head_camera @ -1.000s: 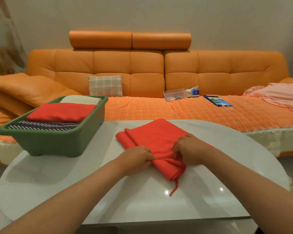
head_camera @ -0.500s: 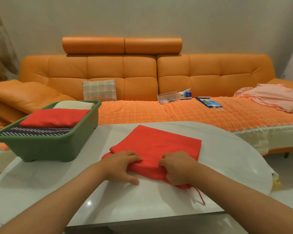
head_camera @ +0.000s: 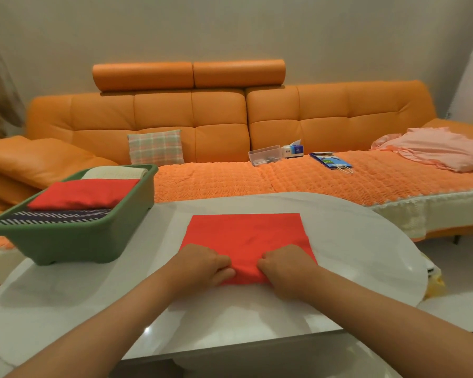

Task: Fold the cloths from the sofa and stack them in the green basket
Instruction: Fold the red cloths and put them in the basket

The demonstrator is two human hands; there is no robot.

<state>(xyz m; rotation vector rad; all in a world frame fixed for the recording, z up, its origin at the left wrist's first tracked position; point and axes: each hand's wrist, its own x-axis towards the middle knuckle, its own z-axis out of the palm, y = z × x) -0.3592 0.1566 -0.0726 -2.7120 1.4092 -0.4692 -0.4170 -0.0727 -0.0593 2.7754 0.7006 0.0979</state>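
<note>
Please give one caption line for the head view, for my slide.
Left hand and right hand grip the near edge of a red cloth on a white table, green basket nearby.

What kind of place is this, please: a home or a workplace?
Most likely a home living room: a long orange sofa with a plaid cushion stands against the wall, a white table sits before it, and folded cloths lie in a green basket.

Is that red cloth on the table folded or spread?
Folded: the red cloth lies as a compact, straight-edged rectangle on the table.
</note>
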